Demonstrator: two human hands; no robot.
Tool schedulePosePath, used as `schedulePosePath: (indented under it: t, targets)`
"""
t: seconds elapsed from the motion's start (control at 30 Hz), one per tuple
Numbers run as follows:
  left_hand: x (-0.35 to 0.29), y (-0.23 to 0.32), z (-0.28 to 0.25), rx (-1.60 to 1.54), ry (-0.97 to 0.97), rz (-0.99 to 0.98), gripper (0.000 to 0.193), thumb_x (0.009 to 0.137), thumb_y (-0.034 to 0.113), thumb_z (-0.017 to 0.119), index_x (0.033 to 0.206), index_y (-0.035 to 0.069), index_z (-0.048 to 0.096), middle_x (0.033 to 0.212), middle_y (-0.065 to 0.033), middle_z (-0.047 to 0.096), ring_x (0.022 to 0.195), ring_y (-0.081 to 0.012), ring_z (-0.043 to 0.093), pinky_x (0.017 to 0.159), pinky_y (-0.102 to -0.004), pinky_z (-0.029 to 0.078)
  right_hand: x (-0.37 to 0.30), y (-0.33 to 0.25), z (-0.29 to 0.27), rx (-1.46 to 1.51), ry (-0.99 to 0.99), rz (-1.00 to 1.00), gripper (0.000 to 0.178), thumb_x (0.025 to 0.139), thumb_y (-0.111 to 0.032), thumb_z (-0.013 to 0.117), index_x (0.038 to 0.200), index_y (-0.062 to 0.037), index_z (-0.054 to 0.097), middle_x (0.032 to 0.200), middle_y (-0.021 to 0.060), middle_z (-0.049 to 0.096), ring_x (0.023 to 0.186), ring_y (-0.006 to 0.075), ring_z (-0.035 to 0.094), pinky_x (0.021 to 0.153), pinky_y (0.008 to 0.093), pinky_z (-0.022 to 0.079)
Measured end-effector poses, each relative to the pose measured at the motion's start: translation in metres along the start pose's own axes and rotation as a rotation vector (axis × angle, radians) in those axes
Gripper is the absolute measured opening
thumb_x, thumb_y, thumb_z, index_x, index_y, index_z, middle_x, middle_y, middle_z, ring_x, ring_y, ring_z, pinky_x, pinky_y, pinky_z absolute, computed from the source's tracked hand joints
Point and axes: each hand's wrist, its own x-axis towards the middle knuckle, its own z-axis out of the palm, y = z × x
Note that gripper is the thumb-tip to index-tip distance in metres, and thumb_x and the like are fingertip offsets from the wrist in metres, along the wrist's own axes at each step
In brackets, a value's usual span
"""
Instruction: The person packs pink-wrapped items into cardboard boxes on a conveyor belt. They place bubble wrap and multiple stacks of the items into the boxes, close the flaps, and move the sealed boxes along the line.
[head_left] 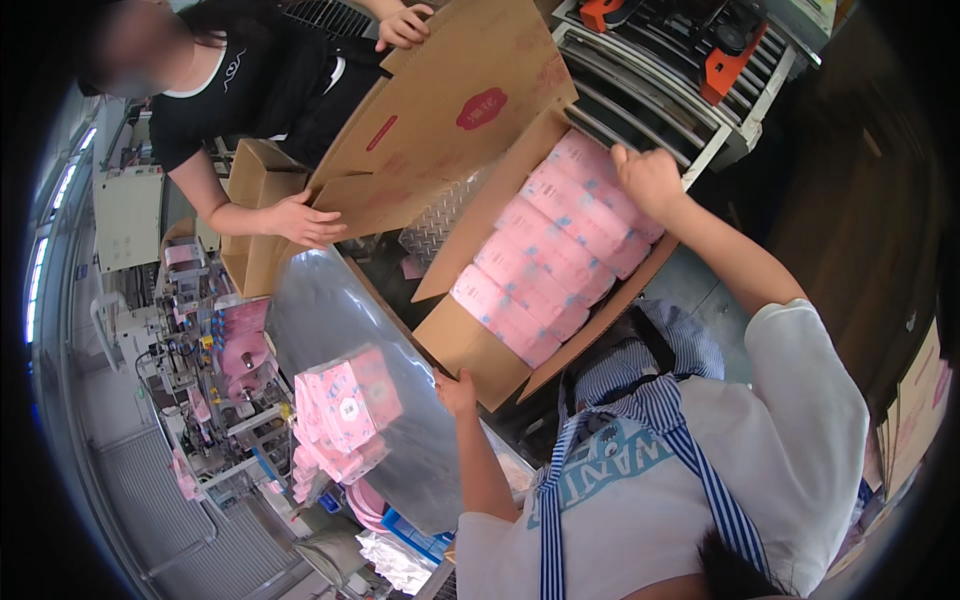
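Note:
An open cardboard carton lies tilted in front of me, filled with several rows of pink soft packs that look like tissue packs. My left hand is closed at the carton's left end, its thumb and fingers at the edge of the end flap. At the far right end, my right hand is closed by the carton's rim beside the packs. Its fingers are curled at the edge there; the flap inside them is mostly hidden.
Across from me, a co-worker's hands hold a large cardboard carton upright. Loose pink packs lie on a shiny metal table to the left. A roller conveyor with orange brackets adjoins the far end. Machinery stands left.

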Motion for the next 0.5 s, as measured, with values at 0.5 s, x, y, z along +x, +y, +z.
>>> schedulePosePath:
  t: [0.5]
  targets:
    - [0.045,0.145,-0.017,-0.179,-0.676,0.55,0.055,0.091,0.042,0.055,0.139,0.016,0.046,0.127,-0.0214,0.05,0.117,-0.0374,0.049,0.097,-0.0412,0.043,-0.004,-0.03,-0.008,0.153,-0.761,-0.575,0.053,0.074,-0.055,0.069,0.101,-0.0094,0.067,0.099,0.0099,0.066,0.1,0.0289,0.061,0.086,0.0415,0.044]
